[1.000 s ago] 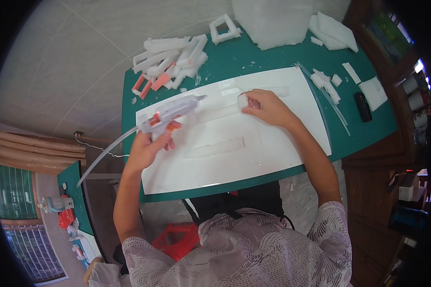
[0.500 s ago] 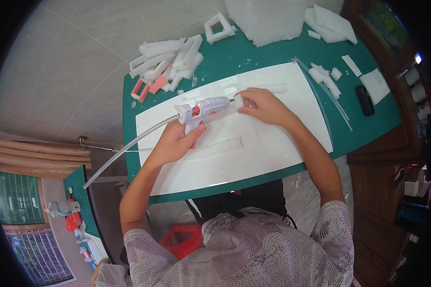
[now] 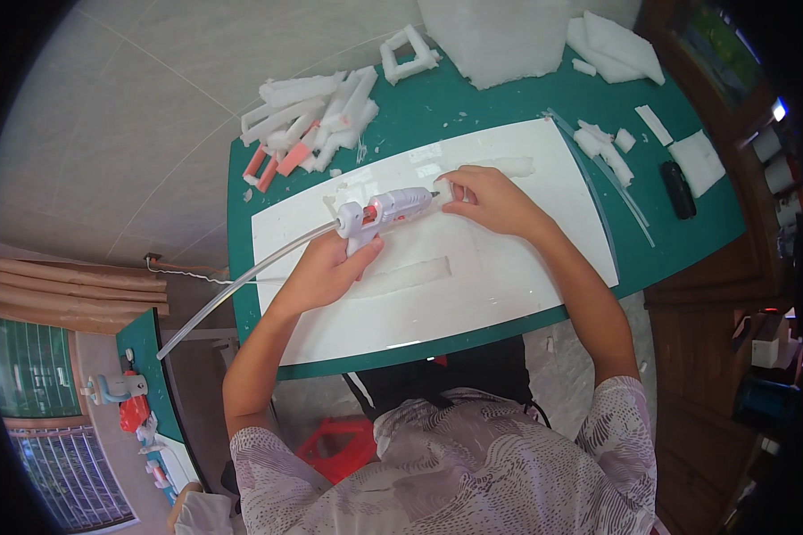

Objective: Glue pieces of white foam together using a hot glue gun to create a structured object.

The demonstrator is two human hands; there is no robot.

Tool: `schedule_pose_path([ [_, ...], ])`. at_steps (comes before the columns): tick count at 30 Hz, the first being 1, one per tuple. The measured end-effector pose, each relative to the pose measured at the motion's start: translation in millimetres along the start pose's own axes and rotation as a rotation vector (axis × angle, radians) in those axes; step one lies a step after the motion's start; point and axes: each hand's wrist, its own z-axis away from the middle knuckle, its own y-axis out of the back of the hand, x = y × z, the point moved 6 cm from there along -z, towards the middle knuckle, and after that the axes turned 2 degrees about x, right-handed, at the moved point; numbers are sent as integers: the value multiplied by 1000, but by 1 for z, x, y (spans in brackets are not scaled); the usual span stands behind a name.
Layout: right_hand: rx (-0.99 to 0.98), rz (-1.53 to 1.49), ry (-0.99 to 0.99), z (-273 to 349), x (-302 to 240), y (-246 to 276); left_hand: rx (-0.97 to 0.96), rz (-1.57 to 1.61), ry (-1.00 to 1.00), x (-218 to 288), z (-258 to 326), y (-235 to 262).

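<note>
Under the left hand (image 3: pixel 326 267), fingers wrapped around its grip, a white glue gun (image 3: pixel 388 209) points right, nozzle just beside the right hand (image 3: pixel 486 198), whose fingers pinch a small foam piece (image 3: pixel 500 167) down onto the white board (image 3: pixel 473 267). Best to keep those fingertips behind the nozzle and squeeze gently.

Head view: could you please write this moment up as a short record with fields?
left hand: grips the handle of a white glue gun, nozzle pointing toward the right hand
right hand: fingertips press on a small white foam piece at the nozzle tip
work surface: white board lying on a green mat
glue stick: long clear rod trailing from the back of the gun
foam offcuts: piled at the mat's far left, with pink pieces
dark oblong object: on the mat's right edge
</note>
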Motion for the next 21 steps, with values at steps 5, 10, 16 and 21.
schedule_pose_path([
  [5, 3, -2, 3, 1, 0, 1, -13, -23, 1, 2, 1, -3],
  [10, 7, -5, 13, 1, 2, 1, 54, -43, -26, 6, 1, -1],
  [16, -4, -8, 2, 1, 2, 0, 61, -47, -67, 5, 0, 0],
  [21, -2, 19, 11, 0, 0, 0, 22, -62, -48, 6, 2, -1],
])
